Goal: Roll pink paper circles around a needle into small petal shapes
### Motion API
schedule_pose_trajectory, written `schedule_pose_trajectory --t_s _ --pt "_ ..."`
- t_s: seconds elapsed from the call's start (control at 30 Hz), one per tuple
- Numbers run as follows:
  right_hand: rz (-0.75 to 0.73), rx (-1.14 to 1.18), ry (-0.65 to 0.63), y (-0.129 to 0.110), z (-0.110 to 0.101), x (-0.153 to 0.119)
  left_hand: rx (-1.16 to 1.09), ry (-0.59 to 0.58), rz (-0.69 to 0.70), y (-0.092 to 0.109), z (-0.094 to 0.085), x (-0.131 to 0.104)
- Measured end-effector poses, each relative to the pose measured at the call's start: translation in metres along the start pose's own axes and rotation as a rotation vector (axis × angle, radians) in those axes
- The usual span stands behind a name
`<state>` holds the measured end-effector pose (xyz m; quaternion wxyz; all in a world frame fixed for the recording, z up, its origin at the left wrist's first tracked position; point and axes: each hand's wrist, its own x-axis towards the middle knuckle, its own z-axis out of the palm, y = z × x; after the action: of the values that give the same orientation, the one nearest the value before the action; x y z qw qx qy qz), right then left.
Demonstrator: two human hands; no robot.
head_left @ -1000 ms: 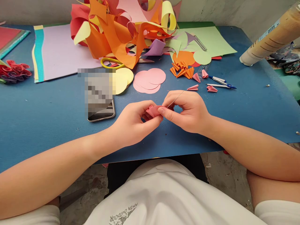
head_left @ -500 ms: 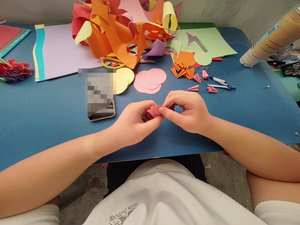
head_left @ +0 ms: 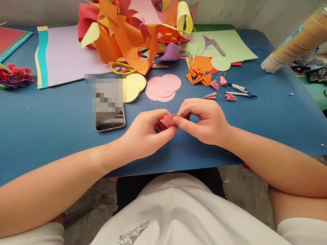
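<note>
Between my two hands is a pink paper piece (head_left: 168, 120), partly rolled and curled at its left end. My left hand (head_left: 145, 132) grips it from the left, thumb and fingers closed round it. From the right, my right hand (head_left: 204, 120) pinches its other end between thumb and fingers. A thin needle-like wire (head_left: 191, 108) slants up from the right hand's fingers. Just beyond lie pink paper circles (head_left: 163, 88), overlapping, with yellow paper circles (head_left: 134, 87) beside them. Rolled pink paper cones (head_left: 211, 96) rest past my right hand.
Orange paper cones (head_left: 200, 76) and a compass (head_left: 241, 92) lie at the right. A phone (head_left: 112, 119) is left of the circles. Behind are yellow-handled scissors (head_left: 122, 72) and heaped paper scraps (head_left: 133, 37). A tall bottle (head_left: 293, 42) stands far right, paper flowers (head_left: 17, 76) far left.
</note>
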<state>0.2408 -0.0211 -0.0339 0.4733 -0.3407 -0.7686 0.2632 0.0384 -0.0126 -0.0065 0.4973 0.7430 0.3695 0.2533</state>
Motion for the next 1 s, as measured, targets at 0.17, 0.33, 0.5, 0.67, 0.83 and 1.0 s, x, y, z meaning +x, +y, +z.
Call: schedule_pose_trajectory --t_s 0.17,0.33,0.5,0.67,0.83,1.0 --pt "-0.001 0.007 -0.001 0.0001 -0.0003 0.0001 0.025 0.000 0.022 -0.0007 0.0000 -0.0005" --pt "-0.019 -0.011 -0.007 0.0002 -0.0006 0.0000 0.071 0.005 0.063 -0.0012 0.0006 -0.0003" --pt "-0.040 -0.043 -0.012 -0.0003 -0.0009 0.0001 0.106 0.014 0.091 0.0005 0.0007 0.0001" --pt "-0.056 -0.054 -0.021 -0.0005 -0.0016 0.0002 0.124 0.014 0.093 0.0004 0.0011 0.0004" --pt "-0.050 -0.069 -0.034 -0.0009 -0.0024 0.0004 0.134 0.018 0.085 0.0008 0.0015 0.0008" --pt "-0.049 -0.070 -0.032 -0.0006 -0.0024 0.0005 0.126 0.013 0.081 0.0008 0.0013 0.0007"
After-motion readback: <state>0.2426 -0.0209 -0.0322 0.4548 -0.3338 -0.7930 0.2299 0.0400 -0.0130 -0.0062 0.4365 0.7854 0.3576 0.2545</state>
